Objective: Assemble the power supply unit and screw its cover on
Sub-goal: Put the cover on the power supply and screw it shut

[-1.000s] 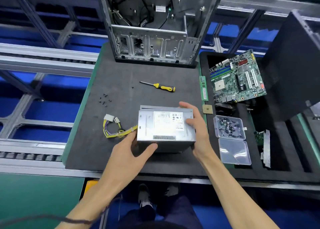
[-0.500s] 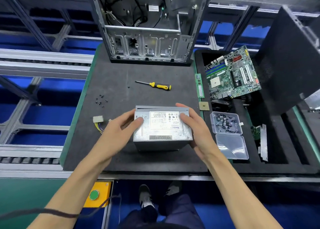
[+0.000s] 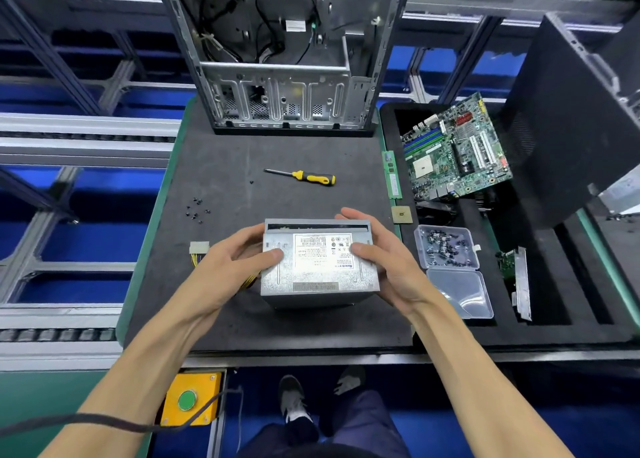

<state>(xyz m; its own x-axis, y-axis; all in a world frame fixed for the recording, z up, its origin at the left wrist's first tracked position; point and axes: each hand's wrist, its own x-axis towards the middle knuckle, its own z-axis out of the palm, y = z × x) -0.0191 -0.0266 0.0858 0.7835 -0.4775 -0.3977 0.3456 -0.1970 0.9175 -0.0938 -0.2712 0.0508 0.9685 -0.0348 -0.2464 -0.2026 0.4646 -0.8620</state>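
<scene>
— Where's the power supply unit (image 3: pixel 318 267)?
— On the dark desk (image 3: pixel 225 167), near the front edge.
— Left hand (image 3: pixel 235 267)?
— Grip clamped on its left side.
— Right hand (image 3: pixel 388 263)?
— Clamped on the right side. Yellow screwdriver (image 3: pixel 304 177) lying behind, well apart.

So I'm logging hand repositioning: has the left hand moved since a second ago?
Yes. The left hand has gone from the power supply's near-left corner up its left side, toward the loose screws.

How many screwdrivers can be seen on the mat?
1. The screwdriver lies on the mat, between the case and the power supply. Others may be hidden.
</scene>
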